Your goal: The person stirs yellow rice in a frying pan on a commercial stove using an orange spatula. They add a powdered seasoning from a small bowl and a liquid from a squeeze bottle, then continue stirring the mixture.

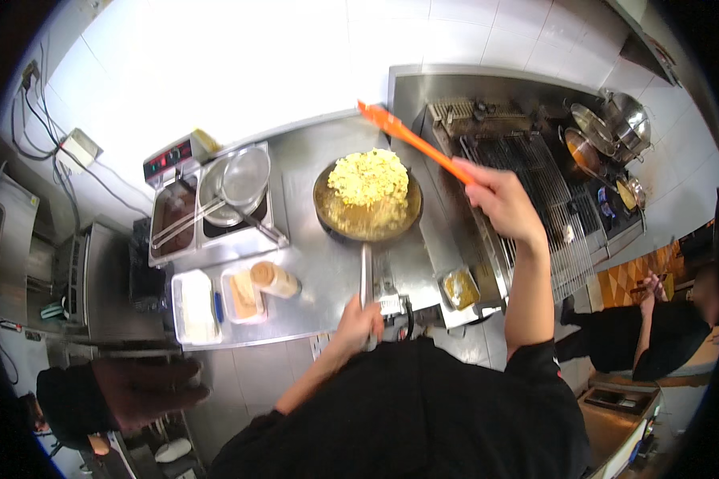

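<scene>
My left hand (pixel 358 323) grips the metal handle of a frying pan (pixel 335 230) over the stainless steel counter. A heap of yellow, crumbly food that looks like scrambled egg (pixel 368 176) fills the pan's far side. The near side of the pan looks blurred, with thinner bits of food in it. In my right hand (pixel 497 197) is an orange spatula (pixel 422 146), raised to the right of the pan. Its blade points up and to the left, beyond the pan's far right rim and apart from the food.
Left of the pan stands a countertop fryer (pixel 177 254) with strainers (pixel 245 176). Plastic tubs (pixel 196 308) and a bottle (pixel 274 280) sit nearer. A grill (pixel 518 173) lies right, pots (pixel 626 123) beyond it. One person (pixel 647 335) stands at right, another (pixel 75 398) at lower left.
</scene>
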The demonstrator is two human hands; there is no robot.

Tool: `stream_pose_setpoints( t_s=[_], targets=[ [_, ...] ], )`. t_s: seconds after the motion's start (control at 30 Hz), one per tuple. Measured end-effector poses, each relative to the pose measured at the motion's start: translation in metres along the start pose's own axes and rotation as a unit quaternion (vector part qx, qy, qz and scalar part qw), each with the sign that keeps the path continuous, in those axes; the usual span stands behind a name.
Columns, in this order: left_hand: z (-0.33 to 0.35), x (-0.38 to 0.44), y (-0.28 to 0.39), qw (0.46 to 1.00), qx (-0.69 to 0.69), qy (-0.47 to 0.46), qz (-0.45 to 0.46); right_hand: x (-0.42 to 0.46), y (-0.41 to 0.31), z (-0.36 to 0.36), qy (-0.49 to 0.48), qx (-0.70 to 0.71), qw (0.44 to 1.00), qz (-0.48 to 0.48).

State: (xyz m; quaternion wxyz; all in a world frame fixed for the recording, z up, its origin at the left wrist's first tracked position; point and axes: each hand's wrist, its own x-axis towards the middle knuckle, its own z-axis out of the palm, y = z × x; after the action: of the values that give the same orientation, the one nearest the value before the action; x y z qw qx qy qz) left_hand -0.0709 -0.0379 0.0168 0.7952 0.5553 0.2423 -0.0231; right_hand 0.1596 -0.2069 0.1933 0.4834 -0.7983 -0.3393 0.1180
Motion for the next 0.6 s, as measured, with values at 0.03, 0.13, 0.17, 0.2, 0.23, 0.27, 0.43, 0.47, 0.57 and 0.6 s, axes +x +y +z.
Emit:
stream_pose_setpoints(
  t_s=[0.03,0.13,0.17,0.2,0.23,0.27,0.43,0.47,0.57,0.6],
  targets=[
    [-0.011,0.020,-0.010,0.999,0.020,-0.021,-0.028,0.001,0.001,0.003,0.008,-0.012,1.000,-0.013],
    [-0.004,0.031,0.011,0.996,-0.080,-0.011,-0.037,0.002,0.009,0.014,-0.006,-0.007,1.000,-0.030],
    [-0.011,0.043,0.006,0.998,-0.051,-0.020,-0.023,0.002,0.011,0.016,-0.026,-0.005,0.999,-0.037],
    [-0.010,0.043,0.005,0.999,-0.026,-0.029,-0.018,0.006,0.009,0.018,-0.029,-0.002,0.998,-0.051],
    [-0.010,0.038,0.003,0.998,-0.054,-0.021,-0.033,0.002,0.011,0.020,-0.028,-0.023,0.998,-0.045],
    [-0.010,0.028,0.000,0.995,-0.082,-0.012,-0.048,-0.007,0.016,0.025,-0.027,-0.044,0.998,-0.040],
    [-0.012,0.066,0.027,0.998,-0.039,-0.055,0.010,0.016,0.013,0.026,-0.046,-0.059,0.997,-0.018],
    [-0.011,0.062,0.025,0.995,-0.083,-0.054,-0.021,0.019,0.010,0.025,-0.042,-0.062,0.997,-0.033],
    [-0.010,0.001,-0.009,1.000,-0.026,-0.012,-0.008,0.008,-0.001,-0.001,-0.014,-0.073,0.997,-0.009],
    [-0.010,-0.004,-0.009,0.999,-0.029,-0.020,-0.015,0.008,0.002,-0.005,-0.009,-0.062,0.998,0.016]
  ],
)
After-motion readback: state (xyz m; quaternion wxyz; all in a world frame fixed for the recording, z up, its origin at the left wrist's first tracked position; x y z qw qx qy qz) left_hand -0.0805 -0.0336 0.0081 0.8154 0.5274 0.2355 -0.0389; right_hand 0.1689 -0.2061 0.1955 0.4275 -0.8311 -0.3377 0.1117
